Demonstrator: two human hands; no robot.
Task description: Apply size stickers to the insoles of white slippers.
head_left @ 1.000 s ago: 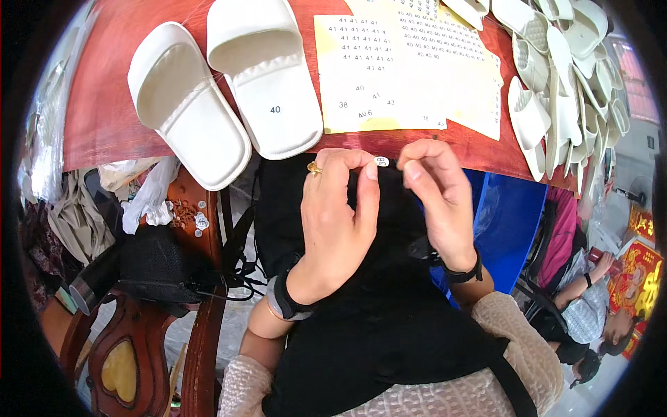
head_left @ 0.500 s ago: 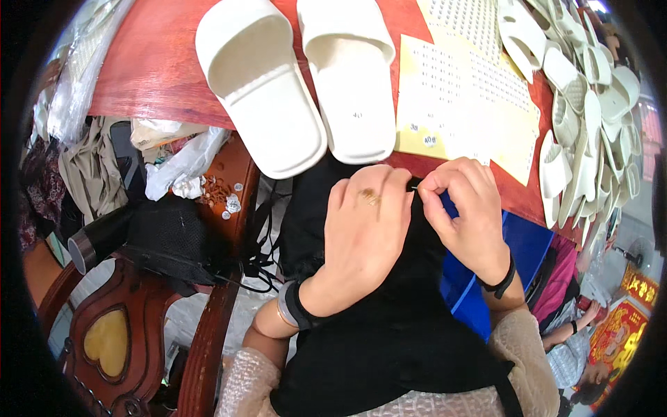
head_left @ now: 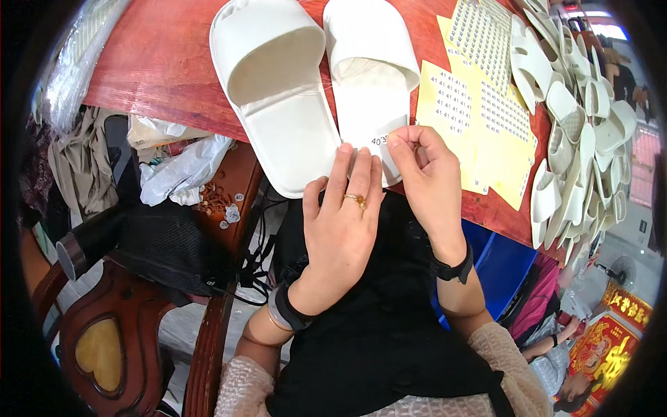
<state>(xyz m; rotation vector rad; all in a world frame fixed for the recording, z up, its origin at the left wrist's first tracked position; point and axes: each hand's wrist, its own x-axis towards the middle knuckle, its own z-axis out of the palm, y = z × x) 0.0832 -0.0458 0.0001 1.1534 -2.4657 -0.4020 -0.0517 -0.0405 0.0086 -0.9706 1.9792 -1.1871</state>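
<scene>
Two white slippers lie side by side with their heels toward me, a left slipper [head_left: 285, 132] and a right slipper [head_left: 367, 104]. My left hand [head_left: 340, 222], with a ring on one finger, is open, its stretched fingertips resting at the heel edges where the slippers meet. At the right slipper's heel, my right hand [head_left: 431, 174] is closed in a pinch of thumb and forefinger on a small number sticker [head_left: 384, 140], beside printed digits on the insole. Its other fingers curl behind. Right of the slippers lie yellow-backed sticker sheets [head_left: 445, 104].
The red tabletop [head_left: 160, 62] holds a heap of pale slippers [head_left: 590, 132] at the right. At the left are a plastic bag [head_left: 184, 170], a black mesh bag [head_left: 160, 240] and a carved wooden chair [head_left: 104, 326]. A blue bin [head_left: 504, 267] stands below the table edge. Another person [head_left: 556, 361] is at lower right.
Both hands have moved up from over my black apron to the slipper heels, and the right pinch is now at the right slipper's insole. The view has shifted slightly.
</scene>
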